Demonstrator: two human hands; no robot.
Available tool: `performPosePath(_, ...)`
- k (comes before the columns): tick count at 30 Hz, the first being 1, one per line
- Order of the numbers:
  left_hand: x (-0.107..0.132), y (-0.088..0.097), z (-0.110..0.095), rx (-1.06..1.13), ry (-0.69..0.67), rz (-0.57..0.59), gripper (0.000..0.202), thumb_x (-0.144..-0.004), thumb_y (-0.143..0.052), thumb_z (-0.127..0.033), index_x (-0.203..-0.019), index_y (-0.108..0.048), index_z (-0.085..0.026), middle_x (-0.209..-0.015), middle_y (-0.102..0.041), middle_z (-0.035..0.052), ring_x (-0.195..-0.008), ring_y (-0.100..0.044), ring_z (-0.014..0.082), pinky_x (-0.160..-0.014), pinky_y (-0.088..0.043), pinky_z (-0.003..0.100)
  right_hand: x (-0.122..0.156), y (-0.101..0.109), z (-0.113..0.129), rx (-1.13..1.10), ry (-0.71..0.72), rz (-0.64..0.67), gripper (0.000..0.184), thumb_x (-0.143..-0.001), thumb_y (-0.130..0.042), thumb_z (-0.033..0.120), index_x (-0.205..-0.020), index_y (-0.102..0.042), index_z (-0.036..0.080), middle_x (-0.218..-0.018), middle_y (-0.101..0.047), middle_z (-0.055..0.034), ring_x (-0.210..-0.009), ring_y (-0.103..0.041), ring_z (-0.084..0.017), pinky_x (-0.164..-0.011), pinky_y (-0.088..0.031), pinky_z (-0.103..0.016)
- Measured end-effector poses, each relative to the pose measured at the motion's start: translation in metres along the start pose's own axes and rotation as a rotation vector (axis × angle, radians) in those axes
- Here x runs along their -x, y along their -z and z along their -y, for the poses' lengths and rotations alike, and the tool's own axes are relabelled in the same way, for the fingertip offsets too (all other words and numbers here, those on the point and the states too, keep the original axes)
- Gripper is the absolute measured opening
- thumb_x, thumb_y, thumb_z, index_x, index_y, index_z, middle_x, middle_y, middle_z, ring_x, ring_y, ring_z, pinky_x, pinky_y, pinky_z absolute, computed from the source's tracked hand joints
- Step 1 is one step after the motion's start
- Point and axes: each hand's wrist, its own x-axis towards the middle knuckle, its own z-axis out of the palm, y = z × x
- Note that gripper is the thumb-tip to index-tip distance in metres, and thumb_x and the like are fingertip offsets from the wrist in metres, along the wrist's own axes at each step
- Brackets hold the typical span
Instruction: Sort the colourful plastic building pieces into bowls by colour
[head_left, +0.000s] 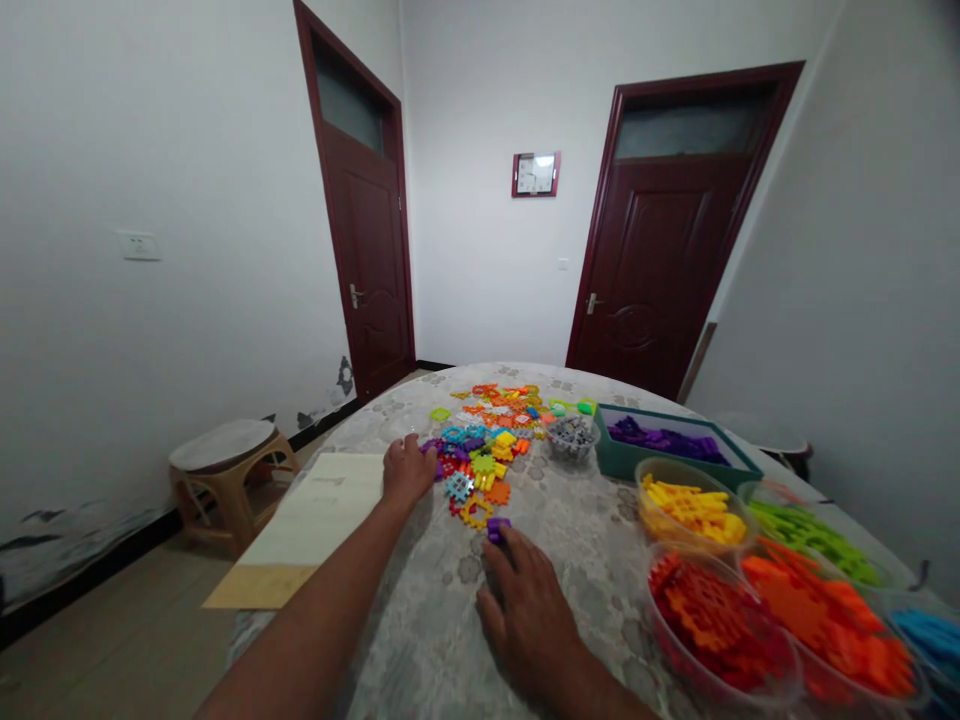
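My right hand (529, 610) is low over the near part of the table, a small purple plastic piece (497, 529) at its fingertips. Its thumb sits apart from that piece. Further forward, my left hand (409, 472) rests at the left edge of a pile of colourful interlocking plastic pieces (484, 465), fingers apart. Purple pieces (432, 446) lie right beside its fingertips; whether they touch is hard to tell. The pile holds yellow, orange, light blue, red and green gear-shaped pieces.
Right of the pile stand a bowl of grey pieces (571, 438), a green box (675, 470) with purple pieces, and tubs of yellow (694, 510), red (712, 620), orange (825, 620) and green pieces (814, 540). A paper folder (315, 510) lies left; a stool (225, 450) stands beyond.
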Motion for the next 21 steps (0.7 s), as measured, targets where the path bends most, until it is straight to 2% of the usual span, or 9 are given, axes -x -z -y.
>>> performPosePath(5, -0.021, -0.015, -0.004, -0.116, -0.048, 0.065, 0.045, -0.1, -0.048, -0.045, -0.13, -0.067, -0.017, -0.133, -0.069, 0.0204, -0.13, -0.058, 0.0364, -0.109, -0.042, 0.046, 0.003, -0.008, -0.009, 0.018, 0.016, -0.032, 0.059, -0.09, -0.062, 0.019, -0.148, -0.057, 0.03, -0.165, -0.047, -0.0089, -0.146, -0.052, -0.031, -0.119, -0.049, -0.05)
performPosePath(10, -0.029, -0.028, -0.011, -0.198, -0.065, 0.107, 0.05, -0.102, -0.043, -0.051, -0.124, -0.071, -0.015, -0.127, -0.07, 0.0248, -0.122, -0.062, 0.0388, -0.104, -0.044, 0.051, 0.005, -0.023, -0.022, 0.036, 0.016, -0.064, 0.069, -0.089, -0.064, 0.021, -0.155, -0.049, 0.033, -0.165, -0.047, -0.0089, -0.146, -0.052, -0.034, -0.115, -0.053, -0.052)
performPosePath(15, -0.034, -0.041, -0.015, -0.243, -0.074, 0.152, 0.059, -0.102, -0.04, -0.058, -0.124, -0.072, -0.014, -0.127, -0.069, 0.0261, -0.12, -0.063, 0.0418, -0.104, -0.042, 0.057, 0.005, -0.011, -0.012, 0.015, -0.029, -0.014, 0.061, -0.093, -0.06, 0.022, -0.153, -0.052, 0.03, -0.166, -0.045, -0.011, -0.148, -0.049, -0.034, -0.119, -0.048, -0.056)
performPosePath(21, -0.041, -0.052, -0.021, -0.232, -0.109, 0.2, 0.064, -0.103, -0.035, -0.061, -0.133, -0.069, -0.016, -0.134, -0.066, 0.0252, -0.125, -0.06, 0.0412, -0.105, -0.042, 0.055, 0.002, -0.001, -0.006, -0.032, -0.056, 0.01, 0.058, -0.095, -0.058, 0.023, -0.153, -0.052, 0.026, -0.166, -0.043, -0.0128, -0.149, -0.047, -0.034, -0.12, -0.046, -0.057)
